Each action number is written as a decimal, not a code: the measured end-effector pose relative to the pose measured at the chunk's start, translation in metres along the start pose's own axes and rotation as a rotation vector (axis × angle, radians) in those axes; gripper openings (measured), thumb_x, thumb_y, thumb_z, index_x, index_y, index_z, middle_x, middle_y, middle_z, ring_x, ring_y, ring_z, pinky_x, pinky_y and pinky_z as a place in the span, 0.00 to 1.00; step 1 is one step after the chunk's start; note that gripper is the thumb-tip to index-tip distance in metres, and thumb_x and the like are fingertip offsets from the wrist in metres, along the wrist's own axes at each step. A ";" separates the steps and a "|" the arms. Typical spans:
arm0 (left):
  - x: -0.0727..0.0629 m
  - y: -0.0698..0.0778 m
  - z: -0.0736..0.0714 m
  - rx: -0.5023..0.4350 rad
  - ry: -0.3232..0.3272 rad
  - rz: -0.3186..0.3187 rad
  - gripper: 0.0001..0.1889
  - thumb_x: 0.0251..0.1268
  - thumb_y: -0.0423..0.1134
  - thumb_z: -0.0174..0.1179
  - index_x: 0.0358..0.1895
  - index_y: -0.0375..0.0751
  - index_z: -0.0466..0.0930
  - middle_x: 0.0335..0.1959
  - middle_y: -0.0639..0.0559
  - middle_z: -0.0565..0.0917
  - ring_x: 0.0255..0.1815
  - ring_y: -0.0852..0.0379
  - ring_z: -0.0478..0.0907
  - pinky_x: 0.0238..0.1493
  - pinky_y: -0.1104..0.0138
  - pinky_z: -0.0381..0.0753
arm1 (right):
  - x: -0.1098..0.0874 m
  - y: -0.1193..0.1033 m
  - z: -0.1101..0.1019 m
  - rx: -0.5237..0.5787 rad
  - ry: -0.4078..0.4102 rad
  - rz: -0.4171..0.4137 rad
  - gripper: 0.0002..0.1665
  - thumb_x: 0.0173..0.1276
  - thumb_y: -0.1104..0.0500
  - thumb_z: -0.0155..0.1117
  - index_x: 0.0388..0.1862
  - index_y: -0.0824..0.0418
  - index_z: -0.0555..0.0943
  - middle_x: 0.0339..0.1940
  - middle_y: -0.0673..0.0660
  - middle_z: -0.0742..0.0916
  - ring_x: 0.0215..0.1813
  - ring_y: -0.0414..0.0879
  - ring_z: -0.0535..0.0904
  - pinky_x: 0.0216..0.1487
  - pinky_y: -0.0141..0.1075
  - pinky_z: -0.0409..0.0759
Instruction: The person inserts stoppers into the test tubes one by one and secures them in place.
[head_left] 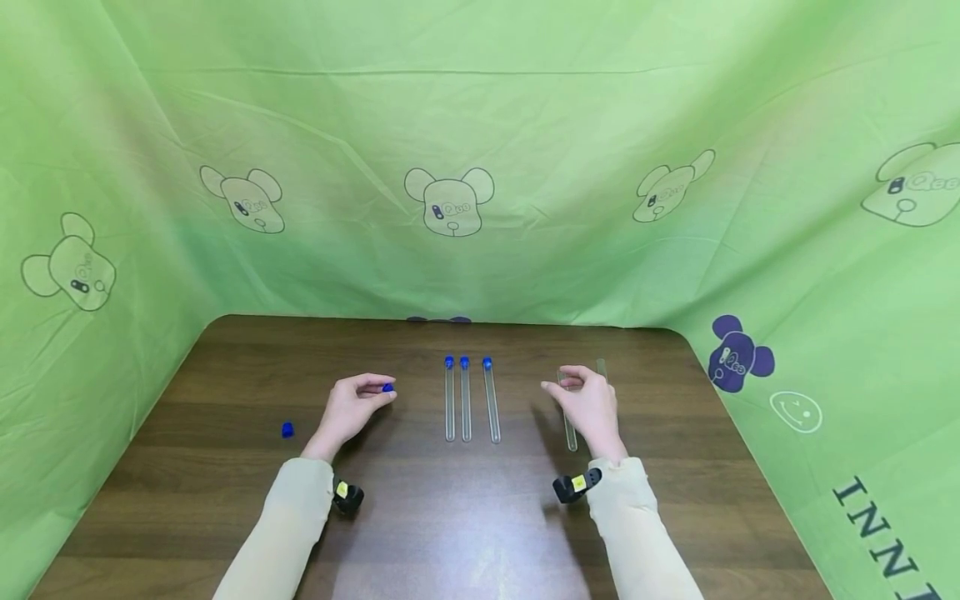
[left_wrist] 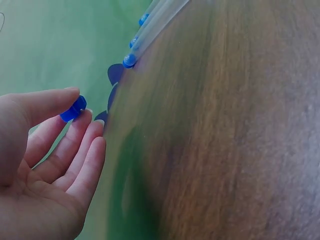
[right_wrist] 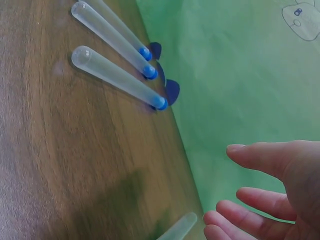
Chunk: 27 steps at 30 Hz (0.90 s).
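Between thumb and fingers of my left hand (head_left: 351, 410) a small blue cap (left_wrist: 74, 109) is pinched, above the left part of the table. My right hand (head_left: 592, 410) holds nothing; its fingers are spread loosely over two clear test tubes without caps. One uncapped tube (head_left: 572, 437) lies partly hidden under the hand, and the end of another tube (head_left: 601, 367) shows past it. Between the hands lie three test tubes (head_left: 466, 408) with blue caps at their far ends, side by side on the table. Another blue cap (head_left: 287, 430) sits left of my left hand.
The brown wooden table (head_left: 450, 517) has rounded far corners. A green cloth (head_left: 450, 275) with printed bear heads hangs behind it and along both sides. Dark camera units (head_left: 576, 485) are strapped at both wrists.
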<state>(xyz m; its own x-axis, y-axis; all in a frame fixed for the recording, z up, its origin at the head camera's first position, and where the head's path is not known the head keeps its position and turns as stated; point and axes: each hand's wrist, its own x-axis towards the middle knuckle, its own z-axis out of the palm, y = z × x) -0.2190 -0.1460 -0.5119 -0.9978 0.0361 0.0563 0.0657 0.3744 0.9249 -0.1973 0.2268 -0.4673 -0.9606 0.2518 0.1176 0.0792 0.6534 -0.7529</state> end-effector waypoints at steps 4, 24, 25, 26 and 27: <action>-0.001 0.001 0.002 -0.014 0.010 -0.003 0.14 0.63 0.34 0.72 0.50 0.35 0.88 0.41 0.47 0.89 0.44 0.50 0.86 0.46 0.63 0.83 | 0.000 0.002 -0.003 -0.002 0.003 0.014 0.29 0.63 0.51 0.76 0.58 0.67 0.83 0.44 0.62 0.90 0.48 0.57 0.87 0.55 0.50 0.76; -0.003 0.001 0.010 -0.065 0.002 -0.029 0.14 0.65 0.36 0.70 0.52 0.35 0.88 0.40 0.48 0.89 0.44 0.52 0.85 0.43 0.68 0.81 | -0.004 0.027 -0.010 -0.155 -0.119 0.041 0.31 0.62 0.53 0.75 0.59 0.69 0.81 0.46 0.67 0.88 0.53 0.64 0.82 0.55 0.56 0.75; -0.002 0.001 0.011 -0.067 0.001 -0.026 0.14 0.65 0.36 0.70 0.52 0.35 0.88 0.39 0.48 0.89 0.43 0.53 0.85 0.43 0.68 0.81 | -0.004 0.028 -0.010 -0.162 -0.138 0.044 0.32 0.62 0.53 0.76 0.60 0.69 0.81 0.46 0.67 0.88 0.52 0.64 0.82 0.54 0.56 0.76; -0.002 0.002 0.012 -0.069 -0.001 -0.026 0.14 0.65 0.36 0.70 0.52 0.35 0.88 0.39 0.48 0.89 0.42 0.53 0.85 0.42 0.68 0.81 | -0.004 0.029 -0.010 -0.169 -0.154 0.048 0.32 0.61 0.53 0.76 0.60 0.69 0.80 0.45 0.66 0.88 0.51 0.64 0.82 0.53 0.56 0.76; -0.002 0.002 0.012 -0.070 -0.002 -0.026 0.14 0.65 0.36 0.70 0.52 0.35 0.88 0.39 0.49 0.89 0.42 0.54 0.85 0.42 0.68 0.81 | -0.004 0.029 -0.009 -0.174 -0.163 0.050 0.32 0.61 0.53 0.76 0.60 0.69 0.80 0.45 0.66 0.88 0.50 0.63 0.82 0.53 0.56 0.77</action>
<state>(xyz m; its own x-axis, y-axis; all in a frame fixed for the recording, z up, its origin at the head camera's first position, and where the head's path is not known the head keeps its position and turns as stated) -0.2169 -0.1344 -0.5148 -0.9991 0.0293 0.0310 0.0386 0.3093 0.9502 -0.1883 0.2515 -0.4838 -0.9835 0.1777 -0.0342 0.1592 0.7596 -0.6306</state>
